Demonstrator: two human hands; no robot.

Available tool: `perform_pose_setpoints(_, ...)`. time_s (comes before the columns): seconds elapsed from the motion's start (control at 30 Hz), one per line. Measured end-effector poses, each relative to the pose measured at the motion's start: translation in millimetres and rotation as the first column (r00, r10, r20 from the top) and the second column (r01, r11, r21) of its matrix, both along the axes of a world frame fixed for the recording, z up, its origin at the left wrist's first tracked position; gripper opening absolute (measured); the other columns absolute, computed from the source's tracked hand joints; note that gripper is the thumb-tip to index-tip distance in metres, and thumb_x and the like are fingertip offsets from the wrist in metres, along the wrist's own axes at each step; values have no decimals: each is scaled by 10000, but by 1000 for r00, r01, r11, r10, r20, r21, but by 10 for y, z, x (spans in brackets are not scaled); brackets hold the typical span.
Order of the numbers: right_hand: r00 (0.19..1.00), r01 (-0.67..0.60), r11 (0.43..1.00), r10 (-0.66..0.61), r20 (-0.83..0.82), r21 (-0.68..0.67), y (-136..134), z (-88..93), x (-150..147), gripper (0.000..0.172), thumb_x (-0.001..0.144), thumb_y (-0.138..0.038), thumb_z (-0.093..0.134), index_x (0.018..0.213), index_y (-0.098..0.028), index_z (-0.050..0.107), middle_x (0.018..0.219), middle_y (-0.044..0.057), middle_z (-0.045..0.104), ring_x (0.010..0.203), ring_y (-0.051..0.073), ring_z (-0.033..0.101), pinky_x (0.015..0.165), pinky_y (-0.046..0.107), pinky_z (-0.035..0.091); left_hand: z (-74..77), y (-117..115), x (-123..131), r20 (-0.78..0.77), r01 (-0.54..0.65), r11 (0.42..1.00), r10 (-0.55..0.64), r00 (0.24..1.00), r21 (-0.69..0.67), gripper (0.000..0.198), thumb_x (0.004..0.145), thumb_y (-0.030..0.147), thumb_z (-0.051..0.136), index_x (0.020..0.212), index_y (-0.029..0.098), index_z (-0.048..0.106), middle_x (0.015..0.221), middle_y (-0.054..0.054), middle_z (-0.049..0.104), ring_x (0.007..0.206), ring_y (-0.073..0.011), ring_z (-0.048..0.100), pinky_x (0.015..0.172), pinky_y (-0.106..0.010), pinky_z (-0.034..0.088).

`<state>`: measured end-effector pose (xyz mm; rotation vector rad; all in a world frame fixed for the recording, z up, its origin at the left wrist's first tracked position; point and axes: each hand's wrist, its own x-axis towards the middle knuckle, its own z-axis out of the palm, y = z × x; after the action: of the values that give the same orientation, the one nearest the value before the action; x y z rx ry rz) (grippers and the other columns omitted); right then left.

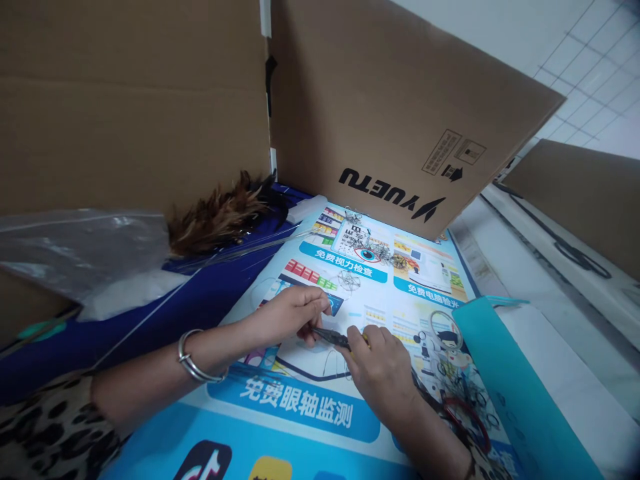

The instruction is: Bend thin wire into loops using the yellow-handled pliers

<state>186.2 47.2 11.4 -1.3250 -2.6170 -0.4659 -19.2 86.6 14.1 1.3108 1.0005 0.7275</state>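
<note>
My left hand point(287, 313) has its fingers pinched together over a thin wire piece that I cannot make out clearly, just above a printed poster point(300, 407). My right hand point(383, 370) is closed around small dark pliers point(330, 337) with a yellow grip, whose jaws point left and meet the left hand's fingertips. A silver bangle point(193, 363) sits on my left wrist. Small wire balls point(349, 280) lie on the poster beyond my hands.
Cardboard walls point(395, 113) stand behind and to the left. A brown feather bundle point(220, 213) and a clear plastic bag point(75, 250) lie at the left on blue cloth. A teal paper bag point(510, 380) and wire rings point(443, 327) lie at the right.
</note>
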Motion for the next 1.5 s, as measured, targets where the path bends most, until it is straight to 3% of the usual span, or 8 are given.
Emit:
perform_pose_setpoints(0.2, 999, 13, 999, -14, -32, -53, -9, -2, -17, 247, 868, -396, 485, 986, -198, 576, 749, 54, 551, 677, 170, 512, 544, 270, 294, 10, -16, 2, -54, -1, 998, 5, 999, 61, 286, 852, 429, 421, 803, 165, 519, 690, 11, 580, 478, -110, 587, 458, -221, 459)
perform_pose_setpoints(0.33, 998, 48, 991, -54, -45, -125, -13, -12, -27, 221, 851, -403, 512, 927, -210, 586, 738, 44, 570, 652, 162, 534, 520, 253, 277, 22, -31, -3, -180, 25, 984, 8, 984, 179, 281, 868, 419, 392, 827, 184, 541, 696, 13, 591, 519, -114, 593, 479, -206, 438)
perform_pose_setpoints(0.7, 990, 104, 920, -131, -47, -379, 40, 56, -39, 219, 853, -423, 504, 906, -237, 606, 769, 21, 635, 683, 156, 609, 508, 224, 322, 69, -46, -8, -452, 162, 886, 59, 890, 434, 282, 894, 372, 354, 852, 222, 590, 589, 29, 608, 562, -149, 559, 557, -220, 352)
perform_pose_setpoints(0.9, 987, 91, 883, -143, -80, -460, 82, 63, -20, 228, 854, -439, 497, 911, -250, 611, 790, 12, 651, 738, 154, 620, 558, 216, 362, 72, -81, 10, -583, 221, 861, 104, 806, 459, 295, 895, 373, 341, 894, 231, 600, 666, -5, 629, 643, -182, 572, 603, -243, 322)
perform_pose_setpoints(1.07, 986, 68, 860, -135, -96, -506, 126, 81, 4, 244, 851, -449, 497, 854, -242, 627, 772, 9, 654, 733, 146, 616, 569, 205, 360, 48, -111, 32, -597, 217, 873, 101, 796, 437, 298, 885, 386, 349, 933, 243, 606, 659, -6, 627, 648, -191, 572, 616, -252, 318)
perform_pose_setpoints(1.3, 984, 51, 866, -129, -125, -497, 126, 40, 26, 253, 846, -469, 497, 871, -250, 623, 770, 5, 635, 723, 145, 594, 573, 209, 349, 31, -105, 56, -603, 213, 875, 106, 791, 434, 283, 885, 363, 348, 927, 239, 598, 665, -7, 633, 630, -184, 578, 607, -247, 330)
perform_pose_setpoints(1.5, 986, 89, 963, -122, -116, -254, 72, -28, 15, 256, 829, -443, 523, 932, -224, 605, 823, 49, 592, 794, 189, 546, 649, 264, 355, -9, 6, -12, -608, 180, 884, 138, 782, 432, 256, 876, 367, 363, 860, 230, 580, 661, 1, 644, 630, -173, 585, 602, -229, 354)
